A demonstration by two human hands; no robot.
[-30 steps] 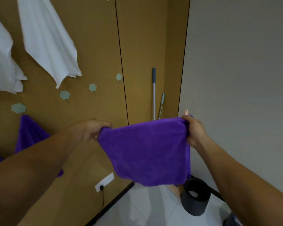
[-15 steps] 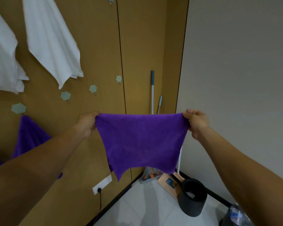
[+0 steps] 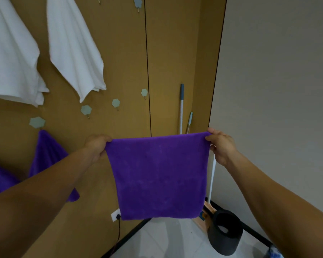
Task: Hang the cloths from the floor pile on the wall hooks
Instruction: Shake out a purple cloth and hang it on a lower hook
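Purple cloth (image 3: pixel 158 175) hangs spread flat between the two hands, in front of the corner where the wood-panel wall (image 3: pixel 125 53) meets the grey wall (image 3: pixel 268 90). The left hand (image 3: pixel 96 146) pinches the upper left corner. The right hand (image 3: pixel 221 146) pinches the upper right corner. The hands are held well apart, so the top edge is taut and roughly level. The lower edge hangs free above the floor (image 3: pixel 166 239).

Wall hooks (image 3: pixel 116 103), pale green and hexagonal, sit in a rising row on the panel to the left of the held cloth. A second purple cloth (image 3: pixel 47 155) hangs directly below the lowest hook (image 3: pixel 37 122), partly behind the left forearm. Two white cloths (image 3: pixel 73 49) hang higher up on the same panel.

Two long handles (image 3: pixel 181 108) lean in the corner behind the held cloth. A black bin (image 3: pixel 226 233) stands on the floor below the right forearm. A wall socket (image 3: pixel 116 215) with a plugged cable sits low on the panel.
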